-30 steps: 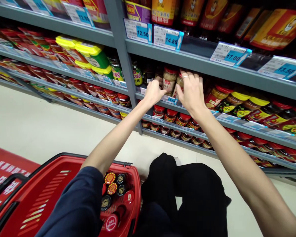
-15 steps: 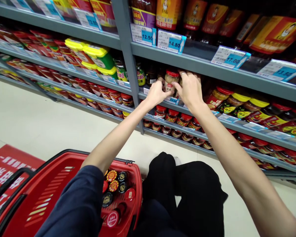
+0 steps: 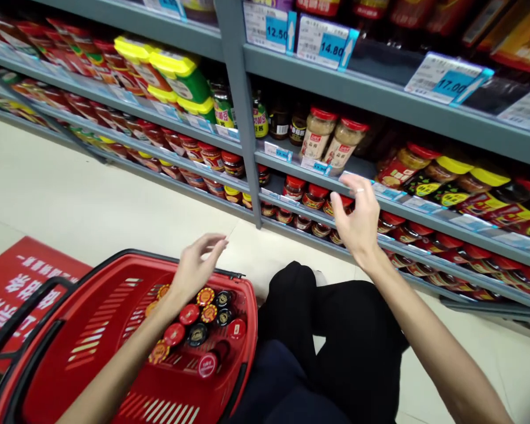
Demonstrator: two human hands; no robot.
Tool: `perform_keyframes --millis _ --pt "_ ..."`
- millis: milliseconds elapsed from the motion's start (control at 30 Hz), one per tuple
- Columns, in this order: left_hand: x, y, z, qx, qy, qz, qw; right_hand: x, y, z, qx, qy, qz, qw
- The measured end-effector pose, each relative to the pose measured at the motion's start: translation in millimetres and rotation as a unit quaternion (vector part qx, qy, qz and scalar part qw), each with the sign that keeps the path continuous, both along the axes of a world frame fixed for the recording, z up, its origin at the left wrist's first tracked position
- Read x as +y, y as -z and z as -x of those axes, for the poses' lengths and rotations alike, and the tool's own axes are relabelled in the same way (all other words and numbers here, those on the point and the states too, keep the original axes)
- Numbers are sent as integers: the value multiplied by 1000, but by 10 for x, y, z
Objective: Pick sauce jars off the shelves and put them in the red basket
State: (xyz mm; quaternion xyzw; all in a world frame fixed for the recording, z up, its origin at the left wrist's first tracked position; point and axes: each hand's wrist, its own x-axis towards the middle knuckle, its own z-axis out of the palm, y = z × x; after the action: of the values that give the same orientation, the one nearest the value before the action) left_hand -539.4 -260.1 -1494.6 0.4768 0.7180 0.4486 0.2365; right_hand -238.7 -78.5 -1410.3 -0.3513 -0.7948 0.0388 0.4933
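Two red-lidded jars of pale sauce stand side by side at the front of a shelf, the left jar [image 3: 318, 132] touching or nearly touching the right jar [image 3: 345, 144]. My right hand [image 3: 358, 215] hovers just below and in front of them, thumb and fingers apart, with nothing in it. Over the far rim of the red shopping basket [image 3: 88, 312] is my left hand [image 3: 198, 265], its fingers curved and parted from the thumb, also holding nothing. Inside the basket several jars with red, black and yellow-patterned lids [image 3: 197, 333] stand below my left forearm.
Grey shelving [image 3: 238, 88] full of jars runs across the front, with price tags [image 3: 322, 41] along its edges. Yellow-lidded tubs [image 3: 176, 68] stand left of the upright post. My black-trousered knees [image 3: 327, 312] are between basket and shelf. A red floor sign [image 3: 22, 282] lies at the left.
Both hands have come away from the pale sauce jars, which now stand uncovered on the shelf. My left hand has swung back above the basket; the right has dropped slightly. The view has tilted down.
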Motion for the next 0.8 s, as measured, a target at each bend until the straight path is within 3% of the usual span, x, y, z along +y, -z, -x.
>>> perform_keyframes --millis 100,200,267,333,367,433,500,567,667,733,800 --pt "-709 351 201 19 -64 115 991 -330 231 132 -78 -90 75 990" --pt "-1299 642 269 -32 -78 205 975 -344 354 258 -155 -118 118 974" --pt "-1519 683 237 -68 -103 226 966 -132 335 299 -132 -62 102 984" --pt "-1483 526 162 -63 -115 210 969 183 264 298 -75 16 81 994" --pt "-1342 377 112 -44 -106 186 976 343 225 285 -52 48 75 995" --pt "-807 -4 -11 19 -49 100 994 601 169 248 -33 83 71 993" --pt "-11 -380 -165 88 39 -7 995 748 155 216 -40 94 72 992" --pt "870 -647 -331 135 92 -121 979 807 171 194 -50 98 73 991" --pt "1949 -794 -532 157 115 -206 959 840 195 175 -56 103 71 991" --pt "2367 -795 -598 163 132 -221 953 869 197 169 -69 100 69 990" --pt "2568 -793 -617 167 148 -218 950 902 194 168 -89 95 72 989"
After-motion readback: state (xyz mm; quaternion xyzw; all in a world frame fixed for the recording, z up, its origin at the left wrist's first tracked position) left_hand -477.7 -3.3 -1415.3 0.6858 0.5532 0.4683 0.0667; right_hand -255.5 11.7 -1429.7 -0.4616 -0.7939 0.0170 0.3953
